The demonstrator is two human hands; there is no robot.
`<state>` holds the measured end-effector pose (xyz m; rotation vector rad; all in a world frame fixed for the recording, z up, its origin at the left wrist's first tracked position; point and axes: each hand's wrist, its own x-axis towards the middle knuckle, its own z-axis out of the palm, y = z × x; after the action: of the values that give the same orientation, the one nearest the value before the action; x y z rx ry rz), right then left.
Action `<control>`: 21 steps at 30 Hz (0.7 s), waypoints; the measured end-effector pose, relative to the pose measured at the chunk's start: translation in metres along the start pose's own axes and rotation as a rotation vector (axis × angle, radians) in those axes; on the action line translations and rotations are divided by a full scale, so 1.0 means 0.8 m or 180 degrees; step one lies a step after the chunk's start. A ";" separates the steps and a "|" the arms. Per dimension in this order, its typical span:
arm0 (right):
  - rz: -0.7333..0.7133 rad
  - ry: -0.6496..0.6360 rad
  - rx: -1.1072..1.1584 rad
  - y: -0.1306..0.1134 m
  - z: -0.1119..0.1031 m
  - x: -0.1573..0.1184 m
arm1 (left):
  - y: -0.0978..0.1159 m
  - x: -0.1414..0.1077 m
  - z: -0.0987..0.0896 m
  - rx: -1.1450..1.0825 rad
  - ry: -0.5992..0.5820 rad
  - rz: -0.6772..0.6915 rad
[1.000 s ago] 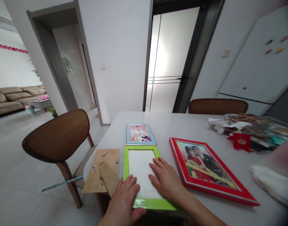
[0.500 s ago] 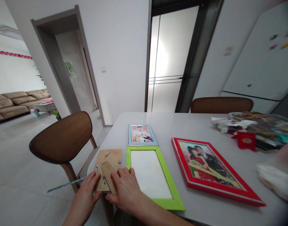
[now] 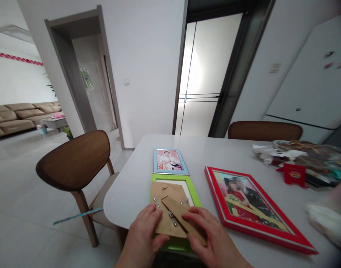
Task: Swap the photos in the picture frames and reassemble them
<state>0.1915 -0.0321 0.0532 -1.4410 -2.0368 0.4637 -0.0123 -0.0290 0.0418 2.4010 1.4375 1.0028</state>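
Observation:
A brown backing board (image 3: 166,212) with metal clips and a stand leg lies over the green frame (image 3: 193,188), whose white inside shows at the top and right. My left hand (image 3: 145,232) grips the board's left edge. On the right side, my right hand (image 3: 211,234) has its fingers on the stand leg and its thumb at the lower edge. Just behind the green frame is a light blue frame (image 3: 184,165) with a photo. To the right lies a red frame (image 3: 220,208) holding a photo of two people.
Plastic bags (image 3: 321,152) and a red packet (image 3: 294,175) lie at the table's right side, with a white bundle (image 3: 323,219) nearer. Wooden chairs stand at the left (image 3: 75,160) and far side (image 3: 265,130).
Both hands have carried the backing board rightward from the table's left corner onto the green frame. The camera view has shifted slightly.

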 end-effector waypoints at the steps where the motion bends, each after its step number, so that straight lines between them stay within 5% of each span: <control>1: 0.0033 0.0023 -0.0092 0.011 -0.001 -0.004 | 0.006 0.004 0.009 -0.0060 -0.0111 -0.0051; 9: -0.0204 0.0240 -0.0550 0.038 0.015 -0.007 | 0.016 0.014 0.020 0.0083 -0.0839 -0.0336; 21: -0.0214 0.0064 -0.0585 0.023 0.017 -0.001 | 0.011 0.022 0.011 0.0157 -0.0901 -0.0393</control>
<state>0.1961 -0.0255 0.0322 -1.4707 -2.1503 0.2382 0.0049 -0.0170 0.0470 2.3382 1.4973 0.5783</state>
